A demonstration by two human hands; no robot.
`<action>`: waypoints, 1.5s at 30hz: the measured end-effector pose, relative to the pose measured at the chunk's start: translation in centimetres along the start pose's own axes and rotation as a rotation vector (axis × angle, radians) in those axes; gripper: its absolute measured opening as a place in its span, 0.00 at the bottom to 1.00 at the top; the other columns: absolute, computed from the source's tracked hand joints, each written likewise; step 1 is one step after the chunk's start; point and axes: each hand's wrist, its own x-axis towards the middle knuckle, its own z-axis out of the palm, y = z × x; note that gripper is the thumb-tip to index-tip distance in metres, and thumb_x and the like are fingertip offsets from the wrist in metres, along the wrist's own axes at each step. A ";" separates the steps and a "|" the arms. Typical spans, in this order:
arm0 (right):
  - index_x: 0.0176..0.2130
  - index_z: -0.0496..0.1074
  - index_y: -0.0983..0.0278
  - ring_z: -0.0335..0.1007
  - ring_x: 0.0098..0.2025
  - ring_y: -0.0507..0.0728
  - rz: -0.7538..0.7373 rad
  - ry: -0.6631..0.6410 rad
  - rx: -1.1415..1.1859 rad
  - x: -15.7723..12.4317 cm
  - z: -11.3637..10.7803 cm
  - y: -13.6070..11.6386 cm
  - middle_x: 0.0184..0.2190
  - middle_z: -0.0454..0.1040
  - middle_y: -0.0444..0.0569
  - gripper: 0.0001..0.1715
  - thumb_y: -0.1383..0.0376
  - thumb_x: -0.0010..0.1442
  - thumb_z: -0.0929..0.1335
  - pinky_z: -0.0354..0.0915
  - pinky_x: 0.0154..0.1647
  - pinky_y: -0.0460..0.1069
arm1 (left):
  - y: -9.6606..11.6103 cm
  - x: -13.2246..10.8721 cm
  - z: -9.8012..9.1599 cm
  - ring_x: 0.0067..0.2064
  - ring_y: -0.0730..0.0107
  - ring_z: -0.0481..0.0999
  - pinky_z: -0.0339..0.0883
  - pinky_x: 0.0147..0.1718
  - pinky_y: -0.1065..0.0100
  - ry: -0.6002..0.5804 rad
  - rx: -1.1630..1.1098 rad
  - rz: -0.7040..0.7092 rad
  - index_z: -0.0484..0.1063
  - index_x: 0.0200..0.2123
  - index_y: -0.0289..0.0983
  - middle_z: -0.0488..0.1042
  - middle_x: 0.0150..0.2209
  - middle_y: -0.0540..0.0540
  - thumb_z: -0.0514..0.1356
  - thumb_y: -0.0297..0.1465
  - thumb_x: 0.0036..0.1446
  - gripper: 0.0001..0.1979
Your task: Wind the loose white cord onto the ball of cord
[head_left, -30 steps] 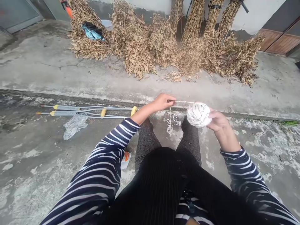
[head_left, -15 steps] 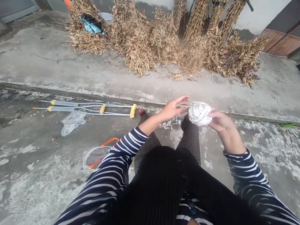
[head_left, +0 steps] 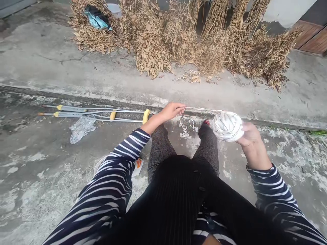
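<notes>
A large ball of white cord [head_left: 227, 126] is held in my right hand [head_left: 249, 134], whose fingers curl behind and around its right side. From the top of the ball a thin strand [head_left: 201, 108] runs left, stretched nearly straight. Its other end is pinched between the fingertips of my left hand [head_left: 174, 110], which is closed. Below the strand, a loose tangle of white cord [head_left: 187, 129] lies on the concrete between my feet.
Crutches with yellow pads [head_left: 146, 116] lie on the ground to the left, a crumpled clear plastic bag [head_left: 82, 129] beside them. Beyond a low concrete step [head_left: 102, 75], bundles of dried plants [head_left: 153, 44] lean against the wall. Dark and blue cloth [head_left: 97, 18] rests on them.
My left hand has moved left, away from the ball, and its spread fingers have closed on the strand, now taut. My right hand has shifted slightly right with the ball.
</notes>
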 end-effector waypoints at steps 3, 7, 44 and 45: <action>0.58 0.73 0.62 0.81 0.42 0.67 0.022 0.005 0.003 -0.1 0.8 -0.6 0.48 0.81 0.56 0.45 0.62 0.37 0.70 0.73 0.25 0.51 | -3.8 0.1 1.0 0.31 0.71 0.75 0.72 0.35 0.68 -0.050 0.010 -0.137 0.81 0.41 0.32 0.79 0.32 0.44 0.58 0.33 0.66 0.13; 0.57 0.73 0.62 0.81 0.43 0.69 0.028 -0.008 -0.028 0.2 2.1 -1.2 0.47 0.81 0.57 0.45 0.59 0.38 0.70 0.75 0.27 0.55 | -6.5 0.2 5.1 0.35 0.67 0.78 0.74 0.42 0.64 -0.112 0.079 -0.201 0.81 0.38 0.33 0.81 0.34 0.43 0.61 0.32 0.64 0.10; 0.48 0.80 0.60 0.67 0.39 0.53 0.002 -0.010 -0.380 1.9 2.3 -1.5 0.40 0.76 0.44 0.36 0.75 0.36 0.78 0.63 0.37 0.45 | 10.9 0.3 -4.0 0.34 0.62 0.81 0.75 0.36 0.61 -0.432 -0.185 -0.039 0.82 0.29 0.33 0.79 0.28 0.38 0.68 0.43 0.61 0.18; 0.48 0.80 0.60 0.67 0.39 0.53 0.017 -0.043 -0.407 2.1 2.1 -1.6 0.40 0.76 0.44 0.36 0.75 0.37 0.78 0.63 0.36 0.45 | 10.5 0.6 -3.9 0.31 0.65 0.80 0.73 0.34 0.63 -0.484 -0.164 -0.065 0.81 0.27 0.33 0.79 0.27 0.39 0.68 0.44 0.61 0.19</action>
